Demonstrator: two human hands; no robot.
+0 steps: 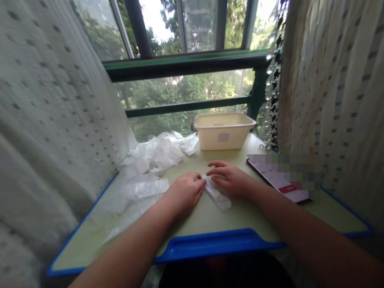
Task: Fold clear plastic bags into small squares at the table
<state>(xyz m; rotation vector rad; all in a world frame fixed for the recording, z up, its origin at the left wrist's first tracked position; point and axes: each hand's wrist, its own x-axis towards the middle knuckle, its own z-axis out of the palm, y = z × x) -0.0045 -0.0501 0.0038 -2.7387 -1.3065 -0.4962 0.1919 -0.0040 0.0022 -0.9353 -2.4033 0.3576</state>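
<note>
A narrow strip of folded clear plastic bag (pixel 221 199) lies on the table between my two hands. My left hand (pixel 186 193) is closed, its bent fingertips pressed together at the strip's upper left end. From the other side, my right hand (pixel 229 179) reaches over the strip with its fingers apart; its thumb side is close to the plastic. To the left spreads a loose heap of crumpled clear plastic bags (pixel 163 152). One flatter folded bag (pixel 150 188) lies at its near side, left of my left forearm.
A cream plastic bin (pixel 223 134) stands at the table's back, by the window railing (pixel 186 106). A phone or tablet (pixel 279 180), partly blurred out, lies on the right. The table (pixel 192 236) has a raised blue edge; curtains (pixel 336 100) hang on both sides.
</note>
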